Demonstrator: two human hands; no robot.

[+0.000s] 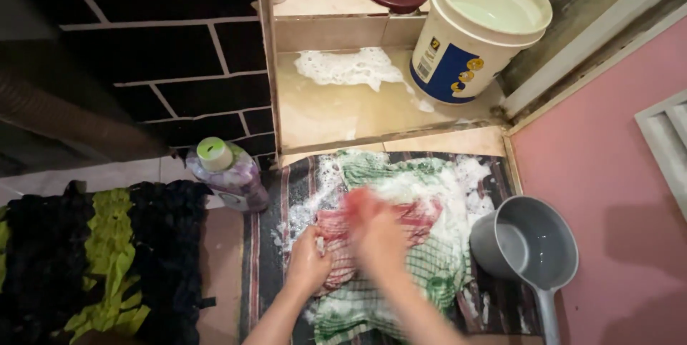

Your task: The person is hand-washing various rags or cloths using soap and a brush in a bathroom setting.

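A soapy checked cloth (401,187), green and white with a red and white part, lies bunched on a dark striped mat (268,245) on the floor. My left hand (308,263) grips a fold of the red part near its left edge. Blurred with motion, my right hand (376,234) is closed over the same red part just to the right. White foam covers the cloth's top and right side.
A purple bottle with a pale green cap (227,172) stands left of the mat. A grey water scoop (529,248) sits at right, a white bucket of water (476,30) beyond. Foam (347,67) lies on the wet tile step. A black and green rug (100,259) lies at left.
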